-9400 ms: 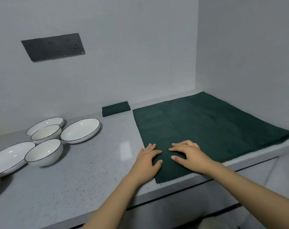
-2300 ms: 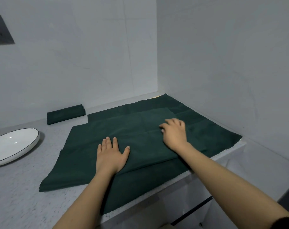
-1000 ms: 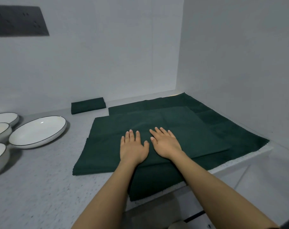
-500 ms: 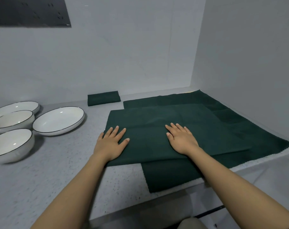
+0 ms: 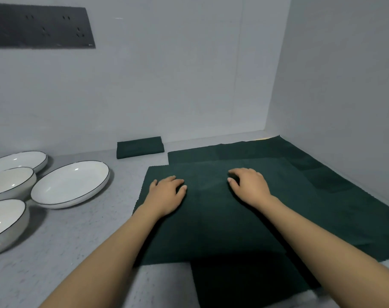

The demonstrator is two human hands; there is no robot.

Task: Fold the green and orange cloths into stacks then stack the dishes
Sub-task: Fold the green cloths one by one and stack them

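Left bowls [image 5: 4, 223] cut by edge; fingertips curled under hands.

Dark green cloth [image 5: 222, 218] lies folded over and flat on the counter, with a second green cloth [image 5: 344, 196] spread beneath it, running into the corner and past the front edge. A small folded green cloth [image 5: 139, 147] sits by the back wall. Off to the left, white black-rimmed dishes: a wide plate [image 5: 70, 183], another plate [image 5: 18, 160], a bowl [image 5: 10, 182] and a bowl [image 5: 4, 223], side by side, unstacked.
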